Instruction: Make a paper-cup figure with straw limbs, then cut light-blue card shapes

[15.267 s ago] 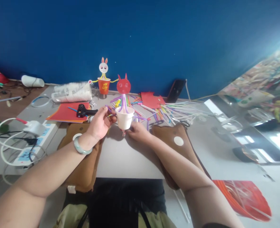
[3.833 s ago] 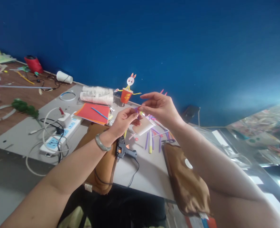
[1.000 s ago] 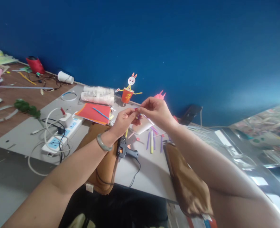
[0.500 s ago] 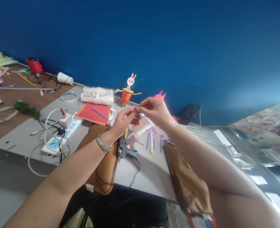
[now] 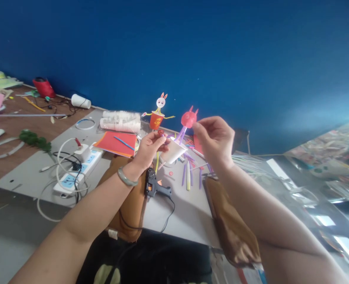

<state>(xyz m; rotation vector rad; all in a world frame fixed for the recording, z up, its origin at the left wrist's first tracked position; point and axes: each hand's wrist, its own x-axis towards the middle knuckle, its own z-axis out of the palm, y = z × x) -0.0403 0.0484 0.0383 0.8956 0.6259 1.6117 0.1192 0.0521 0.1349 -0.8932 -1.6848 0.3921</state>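
Note:
A white paper cup (image 5: 173, 153) leans at a tilt, with a round pink eared head (image 5: 189, 118) on purple fuzzy stems (image 5: 180, 135) above it. My left hand (image 5: 149, 146) is closed, its thumb and fingers pinching a small red piece (image 5: 160, 133) beside the cup. The fingertips of my right hand (image 5: 217, 138) are pressed together at the right edge of the pink head and appear to grip it. Behind stands a red cup figure (image 5: 156, 120) with a white rabbit face and yellow arms. A black glue gun (image 5: 156, 186) lies below my hands.
Purple and yellow stems (image 5: 188, 177) lie right of the glue gun. Red paper sheets (image 5: 115, 142) and wrapped paper cups (image 5: 121, 121) are at left, near a corded power strip (image 5: 76, 171). Brown padded pieces (image 5: 232, 221) flank the table front. A blue wall (image 5: 174, 51) rises behind.
My right hand has moved right, away from my left hand, to the edge of the pink head. The head and the tilted white cup now show more fully. My left hand keeps its pinch.

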